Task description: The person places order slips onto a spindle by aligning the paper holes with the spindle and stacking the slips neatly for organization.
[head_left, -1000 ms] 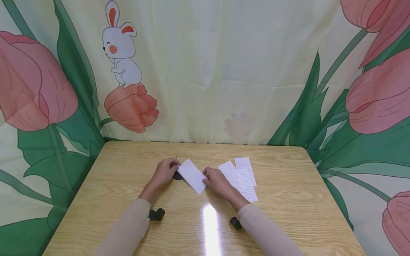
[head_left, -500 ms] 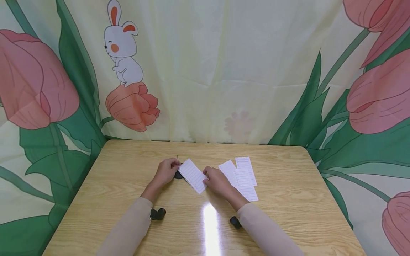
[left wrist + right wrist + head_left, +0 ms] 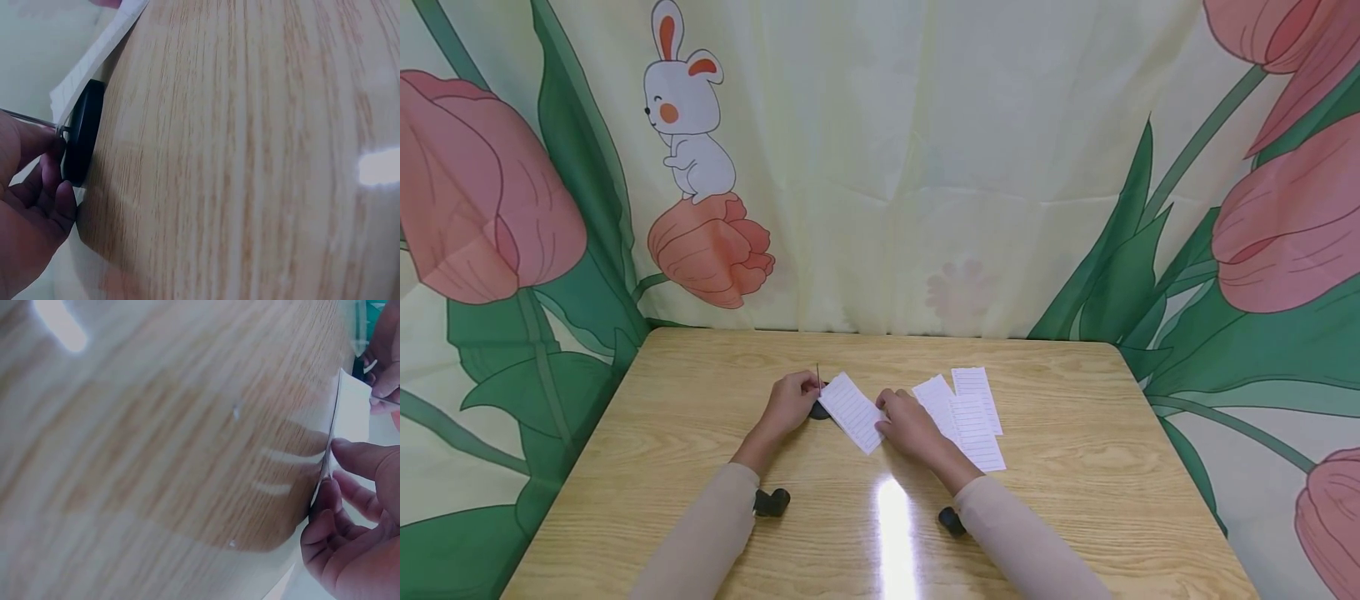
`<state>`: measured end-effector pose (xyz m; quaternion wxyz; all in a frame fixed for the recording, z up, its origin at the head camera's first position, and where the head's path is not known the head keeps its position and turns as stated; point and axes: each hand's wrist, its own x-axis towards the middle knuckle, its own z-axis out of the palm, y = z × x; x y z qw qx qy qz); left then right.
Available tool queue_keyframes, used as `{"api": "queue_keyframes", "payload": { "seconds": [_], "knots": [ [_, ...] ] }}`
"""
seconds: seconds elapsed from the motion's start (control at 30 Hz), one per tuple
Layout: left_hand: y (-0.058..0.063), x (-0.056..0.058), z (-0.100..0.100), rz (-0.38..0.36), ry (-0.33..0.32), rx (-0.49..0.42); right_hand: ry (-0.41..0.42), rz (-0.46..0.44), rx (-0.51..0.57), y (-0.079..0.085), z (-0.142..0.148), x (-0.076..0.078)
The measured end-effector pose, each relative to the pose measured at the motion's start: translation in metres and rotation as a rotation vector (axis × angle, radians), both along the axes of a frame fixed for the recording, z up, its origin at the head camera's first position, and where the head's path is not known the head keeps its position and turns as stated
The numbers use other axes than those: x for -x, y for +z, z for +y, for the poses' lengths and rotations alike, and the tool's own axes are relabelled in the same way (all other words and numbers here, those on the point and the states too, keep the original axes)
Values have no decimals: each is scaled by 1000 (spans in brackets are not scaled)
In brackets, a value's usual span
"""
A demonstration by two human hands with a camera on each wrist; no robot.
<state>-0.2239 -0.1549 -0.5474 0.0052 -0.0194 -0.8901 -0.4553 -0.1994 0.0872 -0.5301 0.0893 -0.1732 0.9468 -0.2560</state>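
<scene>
A bill spike, a thin metal rod (image 3: 28, 117) on a round black base (image 3: 84, 134), stands on the table beside my left hand (image 3: 790, 404). Lined white paper (image 3: 852, 412) lies slanted between my hands, its upper left corner against the rod, low over the base. The left fingers pinch close to that corner; how much they hold of the paper or the rod is partly hidden. My right hand (image 3: 910, 423) pinches the paper's right edge between thumb and fingers, as the right wrist view shows. Whether it is one slip or several stacked, I cannot tell.
Several lined slips (image 3: 976, 433) overlap on the wooden table (image 3: 1075, 500), right of my right hand. Black wrist devices (image 3: 772, 502) show at both sleeves. A curtain (image 3: 865, 167) printed with flowers and a rabbit hangs behind the table's far edge.
Almost nothing moves. Both hands keep their places at the paper and the spike, while the whole head view shifts very slightly.
</scene>
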Motion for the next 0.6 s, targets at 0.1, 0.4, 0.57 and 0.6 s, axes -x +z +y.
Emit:
{"api": "queue_keyframes", "payload": {
  "seconds": [0.1,0.4,0.57,0.6],
  "knots": [
    [1,0,1,-2,6,2,-7,-1,20,-1,0,0],
    [2,0,1,12,10,5,-21,-25,80,-3,2,3],
    [2,-1,0,34,8,20,-23,-16,81,-4,2,5],
    [2,-1,0,40,7,25,-23,-14,77,-4,2,5]
  ]
}}
